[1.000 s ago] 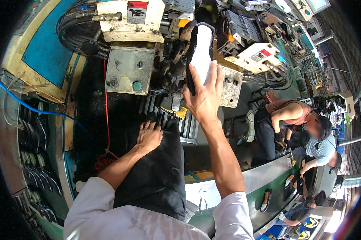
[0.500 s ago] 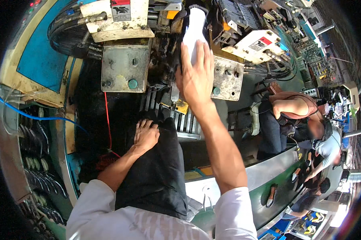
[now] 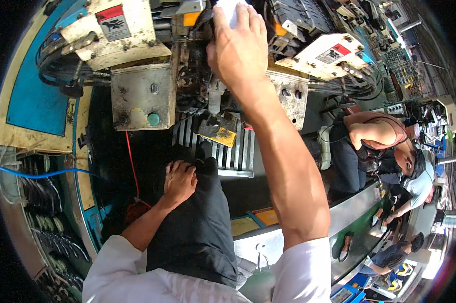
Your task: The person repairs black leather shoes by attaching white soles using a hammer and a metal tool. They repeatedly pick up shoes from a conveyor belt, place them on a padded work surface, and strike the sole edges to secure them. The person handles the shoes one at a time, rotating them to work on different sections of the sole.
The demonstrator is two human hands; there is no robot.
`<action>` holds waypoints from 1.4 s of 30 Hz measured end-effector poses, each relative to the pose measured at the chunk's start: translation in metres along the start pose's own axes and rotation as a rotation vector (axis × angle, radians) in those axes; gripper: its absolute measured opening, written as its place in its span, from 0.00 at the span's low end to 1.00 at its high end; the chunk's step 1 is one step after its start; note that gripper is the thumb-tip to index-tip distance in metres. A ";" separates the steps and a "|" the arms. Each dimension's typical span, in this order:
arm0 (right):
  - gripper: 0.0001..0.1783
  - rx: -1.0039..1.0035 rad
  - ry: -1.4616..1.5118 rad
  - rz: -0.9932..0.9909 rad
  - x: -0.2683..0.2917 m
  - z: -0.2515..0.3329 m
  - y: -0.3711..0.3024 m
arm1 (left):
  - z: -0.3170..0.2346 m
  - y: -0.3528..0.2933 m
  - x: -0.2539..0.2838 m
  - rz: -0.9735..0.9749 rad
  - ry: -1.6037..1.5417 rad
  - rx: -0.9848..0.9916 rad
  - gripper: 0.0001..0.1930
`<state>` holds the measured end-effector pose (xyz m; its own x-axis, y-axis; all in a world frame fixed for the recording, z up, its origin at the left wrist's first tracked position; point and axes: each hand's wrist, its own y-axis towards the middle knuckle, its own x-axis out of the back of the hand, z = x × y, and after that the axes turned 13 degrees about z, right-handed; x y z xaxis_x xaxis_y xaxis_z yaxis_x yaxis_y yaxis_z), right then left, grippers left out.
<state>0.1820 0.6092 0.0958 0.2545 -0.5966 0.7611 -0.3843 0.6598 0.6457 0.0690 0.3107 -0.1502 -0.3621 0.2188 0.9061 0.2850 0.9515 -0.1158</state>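
Observation:
My right hand (image 3: 240,53) reaches up to the machine, palm down, with its fingers laid out over a white, sole-shaped piece (image 3: 229,10). The piece is mostly covered by my fingers and cut off by the top edge. Around it are the machine's dark, greasy metal parts (image 3: 187,60). My left hand (image 3: 180,181) rests on my dark-trousered leg (image 3: 192,222), fingers spread and holding nothing.
Control boxes with buttons (image 3: 142,96) (image 3: 291,98) flank the machine's middle. Below sit a yellow-edged pedal (image 3: 220,135) and a metal grate (image 3: 235,159). Racks of curved pieces (image 3: 54,235) stand left. A seated person (image 3: 371,131) works at right by a green-topped bench (image 3: 324,252) with shoes.
The view has shifted, and my right arm stretches further up over the white piece, covering more of it. My left hand stays on my leg.

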 end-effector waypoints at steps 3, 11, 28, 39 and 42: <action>0.27 0.027 -0.043 0.050 0.023 -0.001 0.001 | 0.000 0.003 -0.006 0.022 0.028 -0.016 0.13; 0.27 -0.024 -0.029 0.011 0.018 -0.002 0.014 | 0.001 0.003 0.001 0.135 0.004 0.033 0.11; 0.22 -1.320 0.033 0.627 0.356 0.138 -0.760 | 0.025 -0.008 -0.020 0.106 0.051 -0.083 0.16; 0.58 -2.213 -0.075 0.989 0.590 0.096 -0.946 | 0.063 -0.005 -0.022 0.186 -0.038 -0.047 0.18; 0.63 -2.145 -0.322 1.103 0.610 0.088 -1.031 | 0.058 -0.023 -0.010 0.161 -0.133 0.010 0.18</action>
<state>0.6552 -0.4751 -0.1110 0.5104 0.2491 0.8231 0.8595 -0.1175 -0.4975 0.0149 0.2994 -0.1799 -0.4266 0.3945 0.8138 0.3402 0.9038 -0.2598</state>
